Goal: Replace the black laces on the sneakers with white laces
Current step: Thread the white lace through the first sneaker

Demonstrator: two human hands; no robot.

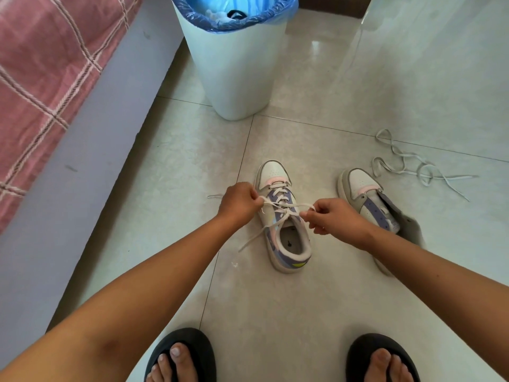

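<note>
Two white, lilac and pink sneakers stand on the tiled floor. The left sneaker point(283, 216) carries a white lace point(278, 198) threaded through its eyelets. My left hand point(238, 202) pinches one strand of that lace and my right hand point(334, 219) pinches the other, pulled apart over the tongue. A loose end trails off toward the left of the shoe. The right sneaker point(366, 197) has no lace and its tongue gapes. A second white lace point(407, 164) lies loose on the floor beyond it. Something black shows inside the bin.
A white waste bin point(234, 64) with a blue liner stands just beyond the sneakers. A bed with a pink checked cover point(46, 73) runs along the left. My feet in black slippers point(181, 354) are at the bottom edge.
</note>
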